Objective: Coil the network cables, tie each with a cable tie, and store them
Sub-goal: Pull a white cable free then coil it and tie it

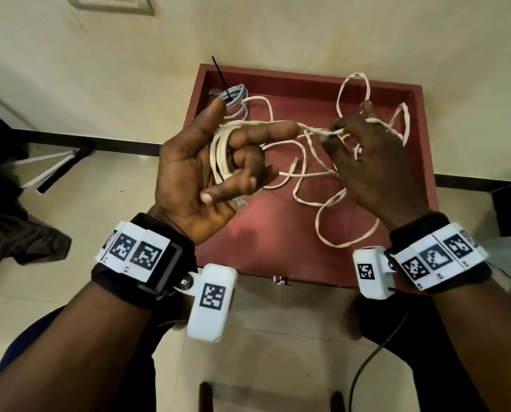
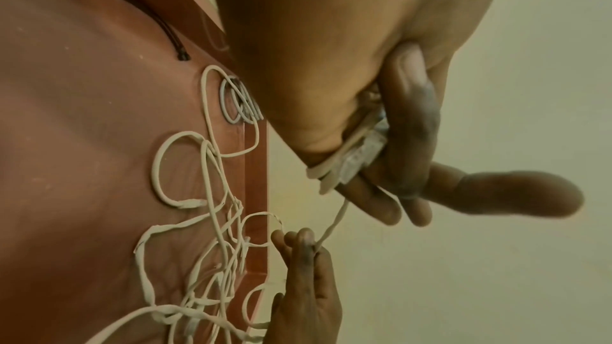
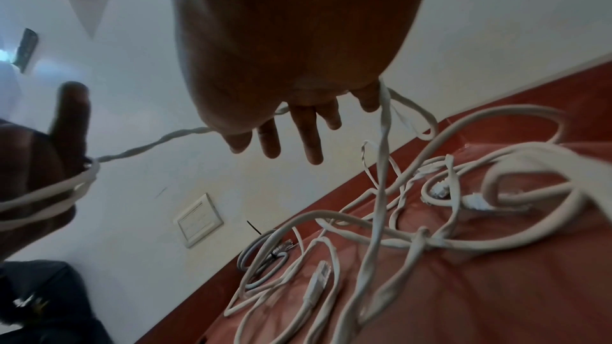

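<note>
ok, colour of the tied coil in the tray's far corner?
Grey: the small tied cable coil in the red tray, cinched with a black tie. Clearest in the head view.

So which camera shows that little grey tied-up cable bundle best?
The head view: the grey coil lies whole in the tray's far left corner, black tie visible. Left wrist view hides part behind the palm; right wrist shows it under white cable.

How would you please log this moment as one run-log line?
left hand: holds white cable coil | right hand: pinches loose cable | grey tied cable: in red wooden tray

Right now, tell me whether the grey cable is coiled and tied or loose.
Coiled and tied: the grey cable lies in neat loops in the tray's corner, a black cable tie cinched round it.
</note>
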